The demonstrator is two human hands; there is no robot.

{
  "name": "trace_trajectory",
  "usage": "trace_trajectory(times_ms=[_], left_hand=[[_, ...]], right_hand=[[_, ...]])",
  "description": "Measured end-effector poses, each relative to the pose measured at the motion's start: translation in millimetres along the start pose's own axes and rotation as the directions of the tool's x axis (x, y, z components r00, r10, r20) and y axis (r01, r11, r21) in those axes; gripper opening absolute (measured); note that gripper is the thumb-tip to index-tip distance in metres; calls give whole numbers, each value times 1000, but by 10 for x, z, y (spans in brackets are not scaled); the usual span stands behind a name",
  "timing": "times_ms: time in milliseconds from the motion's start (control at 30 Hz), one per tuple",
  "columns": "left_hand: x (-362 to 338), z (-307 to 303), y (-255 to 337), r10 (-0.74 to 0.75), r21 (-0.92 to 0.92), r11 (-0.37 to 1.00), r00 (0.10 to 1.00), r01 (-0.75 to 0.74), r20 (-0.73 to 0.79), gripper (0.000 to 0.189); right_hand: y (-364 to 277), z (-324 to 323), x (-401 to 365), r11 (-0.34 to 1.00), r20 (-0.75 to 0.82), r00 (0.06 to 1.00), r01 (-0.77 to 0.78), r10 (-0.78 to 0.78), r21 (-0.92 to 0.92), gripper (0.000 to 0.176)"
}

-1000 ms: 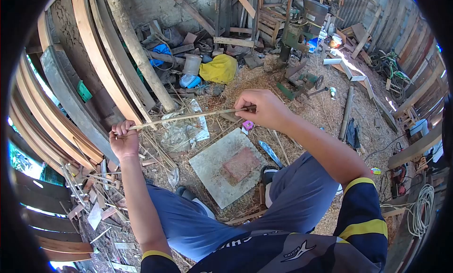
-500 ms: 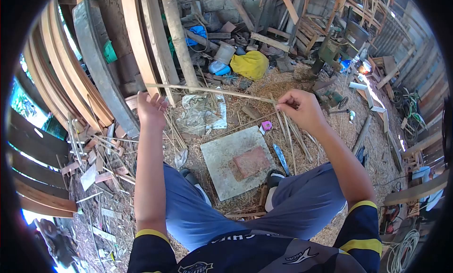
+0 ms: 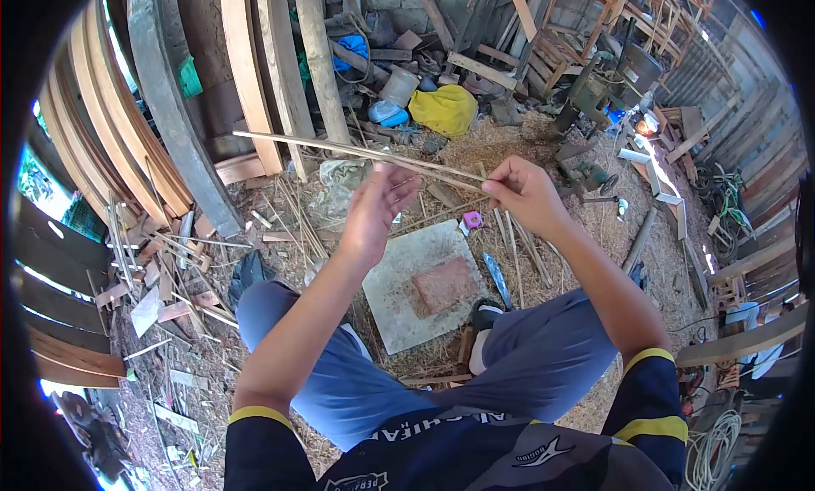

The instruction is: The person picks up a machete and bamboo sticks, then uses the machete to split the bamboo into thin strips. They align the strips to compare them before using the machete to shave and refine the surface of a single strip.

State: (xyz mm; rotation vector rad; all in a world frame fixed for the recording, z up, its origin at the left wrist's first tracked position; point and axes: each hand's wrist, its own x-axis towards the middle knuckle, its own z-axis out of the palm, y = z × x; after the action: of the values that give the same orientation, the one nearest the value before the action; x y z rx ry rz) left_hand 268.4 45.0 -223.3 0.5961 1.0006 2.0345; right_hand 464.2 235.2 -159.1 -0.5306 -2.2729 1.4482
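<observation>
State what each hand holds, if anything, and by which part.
The right hand pinches at least one thin strip by one end. The left hand is near the strip's middle; whether it grips cannot be told.

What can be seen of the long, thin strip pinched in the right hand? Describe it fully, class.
The strip is slender and pale tan, apparently wood or bamboo, perhaps doubled or split toward the right hand, which pinches it near one end. Its other end sticks out free, leftward, above the floor. The left hand is by its middle; whether it touches is unclear.
</observation>
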Motion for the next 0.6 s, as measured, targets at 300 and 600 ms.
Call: trace_trajectory(times_ms=[300, 600], left_hand=[[66, -360, -46, -114, -176, 980, 987, 93, -112, 30], [-56, -436, -231, -265, -85, 964, 946, 253, -188, 44]], right_hand=[[340, 142, 447, 968, 63, 976, -217, 210, 128, 12], [834, 487, 665, 969, 146, 987, -29, 67, -243, 17]])
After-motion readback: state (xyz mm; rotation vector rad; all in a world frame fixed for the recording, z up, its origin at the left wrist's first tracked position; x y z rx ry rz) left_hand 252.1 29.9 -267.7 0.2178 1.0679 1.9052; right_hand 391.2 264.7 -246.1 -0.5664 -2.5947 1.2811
